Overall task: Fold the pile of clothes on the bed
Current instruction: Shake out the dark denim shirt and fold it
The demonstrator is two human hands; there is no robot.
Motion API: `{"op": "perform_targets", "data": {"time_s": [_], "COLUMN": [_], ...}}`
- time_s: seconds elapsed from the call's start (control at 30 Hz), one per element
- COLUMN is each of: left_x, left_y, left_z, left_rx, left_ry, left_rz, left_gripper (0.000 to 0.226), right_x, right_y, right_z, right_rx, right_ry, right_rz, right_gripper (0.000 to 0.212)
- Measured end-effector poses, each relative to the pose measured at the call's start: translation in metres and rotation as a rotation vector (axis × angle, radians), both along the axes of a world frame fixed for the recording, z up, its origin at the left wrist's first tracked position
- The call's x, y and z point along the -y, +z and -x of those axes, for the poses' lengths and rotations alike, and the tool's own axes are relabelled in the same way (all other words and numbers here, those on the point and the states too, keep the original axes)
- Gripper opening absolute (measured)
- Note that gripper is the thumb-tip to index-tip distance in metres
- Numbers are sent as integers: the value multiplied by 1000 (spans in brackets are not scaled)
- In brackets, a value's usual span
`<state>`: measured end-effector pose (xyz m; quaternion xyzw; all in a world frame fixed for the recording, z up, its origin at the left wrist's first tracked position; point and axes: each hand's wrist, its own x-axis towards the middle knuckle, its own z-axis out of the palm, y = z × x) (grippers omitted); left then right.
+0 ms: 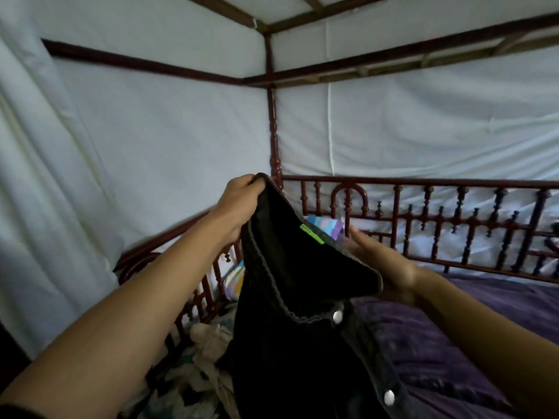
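One jacket (296, 343) hangs vertical, collar-up, from left hand (239, 207).

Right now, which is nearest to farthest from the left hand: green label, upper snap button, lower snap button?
1. green label, high on the black jacket.
2. upper snap button, lower, rightward.
3. lower snap button, near the bottom edge.

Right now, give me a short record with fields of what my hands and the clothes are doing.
held item: black jacket, snap buttons, green label, lifted
left hand: grips collar top
right hand: at collar's other end, grip unclear
pile: crumpled clothes, lower left, unfolded
bed: purple cover
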<state>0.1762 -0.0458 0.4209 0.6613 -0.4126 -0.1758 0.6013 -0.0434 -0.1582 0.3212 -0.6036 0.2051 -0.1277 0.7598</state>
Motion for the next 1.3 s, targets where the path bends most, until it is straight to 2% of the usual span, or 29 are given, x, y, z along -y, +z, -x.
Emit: {"op": "perform_targets", "data": {"time_s": [0.07,0.13,0.17,0.23,0.27,0.3,0.37,0.47,0.57,0.67,0.73,0.8,0.93,1.03,1.1,1.13,1.17,1.23,1.3], "left_x": [8,19,26,36,38,37,30,18,20,30,40,49,65,76,81,84,85,81,74], "left_y": [2,-5,-11,-23,-27,-31,-37,-57,-81,-83,-77,-74,-72,-71,-66,-65,-66,-70,-76], "left_z": [8,18,21,18,11,2,-18,-34,-38,-44,-46,-43,-21,0,9,12,13,12,5], "left_rx": [72,149,205,374,452,509,571,740,970,960,952,884,354,129,189,279,363,424,398], "left_ry": [-122,-216,-217,-153,-127,-119,-178,-329,-224,-24,12,18,-225,-304,-332,-365,-407,-513,-684], "left_rz": [-45,-70,-84,-119,-122,-122,-148,-337,-395,-171,-26,73,96,107,117,108,80,-30,-134], "left_gripper": [23,22,23,29,29,27,23,19,17,17,16,18,25,29,31,33,36,44,44], "right_x": [-8,-18,-25,-29,-28,-24,-8,13,17,11,9,9,16,21,22,20,18,16,16], "right_y": [-12,-28,-35,-57,-68,-75,-83,-76,-63,-45,-30,-15,15,22,12,3,-5,-14,-9], "right_z": [-4,-10,-12,-17,-16,-14,-4,16,24,26,32,41,62,69,72,75,78,85,90], "right_rx": [-38,-81,-64,-14,-17,-25,-83,-203,-215,-181,-186,-181,-115,-148,-227,-286,-341,-403,-406], "right_ry": [15,58,121,119,41,-71,-265,-462,-492,-372,-280,-315,-542,-447,-228,-127,-55,-18,-118], "right_rz": [205,483,586,731,731,700,748,978,1144,1065,929,894,904,826,618,522,470,485,617], "right_gripper": [42,55,52,33,15,7,12,10,9,11,17,10,32,32,15,12,21,25,15]}}
